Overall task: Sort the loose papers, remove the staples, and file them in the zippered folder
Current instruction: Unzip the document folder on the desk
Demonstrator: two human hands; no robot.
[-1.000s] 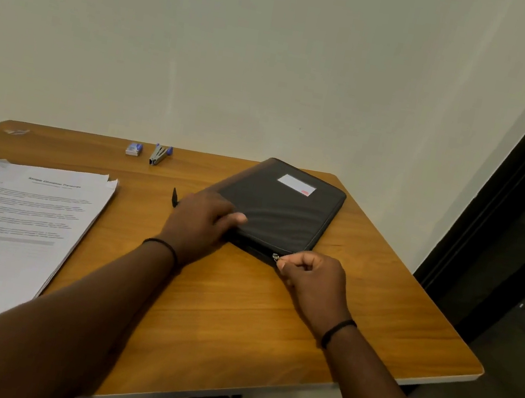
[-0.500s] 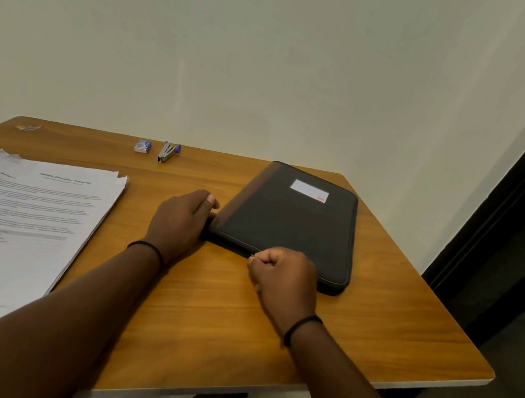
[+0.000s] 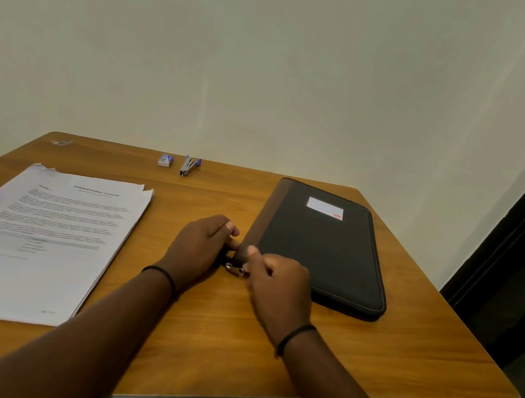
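— What moved?
— The right hand [image 3: 278, 283] slid the zipper pull [image 3: 235, 269] to the folder's [image 3: 319, 246] near-left corner and pinches it there.
— The left hand [image 3: 202, 249]?
— Gripping that corner. The folder lies right of the papers [image 3: 38, 241]; its white label [image 3: 325, 207] can't be read.

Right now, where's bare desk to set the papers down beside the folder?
Free: the near right corner of the table, in front of the zippered folder, and the strip between the paper stack and left hand. Crowded: the folder's near left corner, where both hands meet, right hand at the zipper pull.
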